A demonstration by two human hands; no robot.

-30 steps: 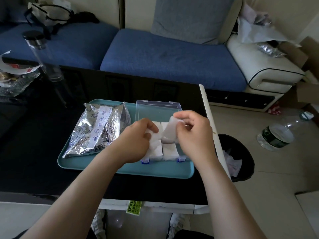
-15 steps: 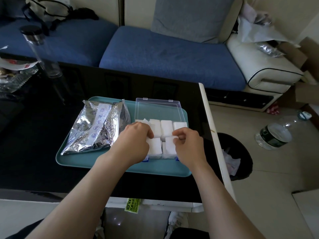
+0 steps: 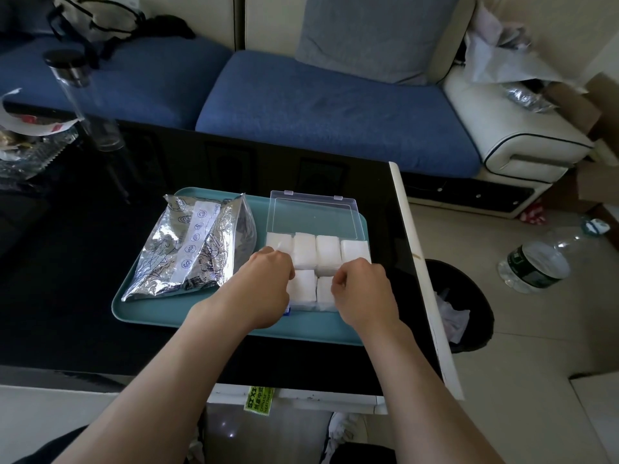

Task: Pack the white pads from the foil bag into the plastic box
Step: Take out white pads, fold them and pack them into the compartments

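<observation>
Left hand: we are resting our left hand (image 3: 268, 283) on the front left corner of the plastic box (image 3: 308, 309), knuckles up and fingers curled downward.
Right hand: we are holding our right hand (image 3: 363, 289) over the front right corner, fingers bent at a pad's edge.
Grip: we are unable to tell whether either hand is pinching a pad or only pressing.
Pads: the white pads (image 3: 328, 254) are lying in the box, four across the back and two showing in front.
Why: we are probably seating the front row level so that the lid (image 3: 313, 214), lying open behind, can close.
Foil bag: the foil bag (image 3: 194, 242) is lying just beside the box on the tray (image 3: 234, 324), within reach.
Hidden: our hands are covering both front corners and our fingertips, and the bag is hiding its contents.
</observation>
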